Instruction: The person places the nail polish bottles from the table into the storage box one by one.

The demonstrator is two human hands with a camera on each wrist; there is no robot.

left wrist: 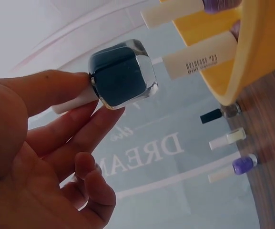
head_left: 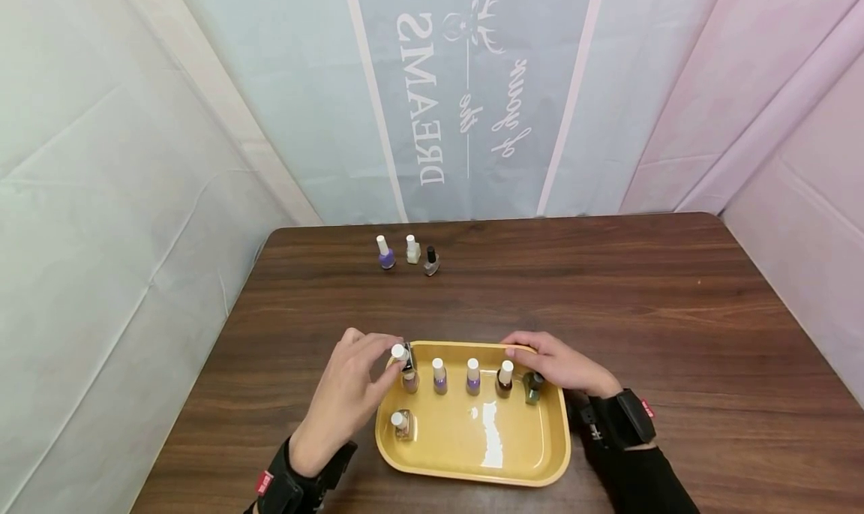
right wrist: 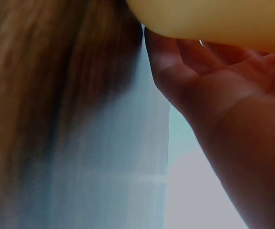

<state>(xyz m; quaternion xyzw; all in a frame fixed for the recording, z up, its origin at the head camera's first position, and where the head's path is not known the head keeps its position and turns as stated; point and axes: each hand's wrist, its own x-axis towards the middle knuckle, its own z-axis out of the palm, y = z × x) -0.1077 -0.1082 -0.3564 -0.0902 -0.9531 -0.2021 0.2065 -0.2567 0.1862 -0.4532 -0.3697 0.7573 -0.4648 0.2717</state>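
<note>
My left hand (head_left: 347, 386) pinches a nail polish bottle (left wrist: 123, 76) by its white cap, above the far left corner of the yellow tray (head_left: 452, 443). The bottle is square-shouldered clear glass with dark teal polish. My right hand (head_left: 563, 362) grips the tray's far right corner, thumb over the rim and fingers outside. Along the tray's far side stand several bottles, among them a purple one (head_left: 473, 379), a dark brown one (head_left: 504, 379) and a black-capped green one (head_left: 532, 389). A white-capped bottle (head_left: 403, 424) stands by the tray's left wall.
Toward the back of the brown wooden table (head_left: 607, 289) stand a purple nail polish bottle (head_left: 386, 255), a whitish one (head_left: 413, 251) and a black-capped one (head_left: 431, 263). A printed curtain (head_left: 472, 124) hangs behind the table, with pale fabric at both sides.
</note>
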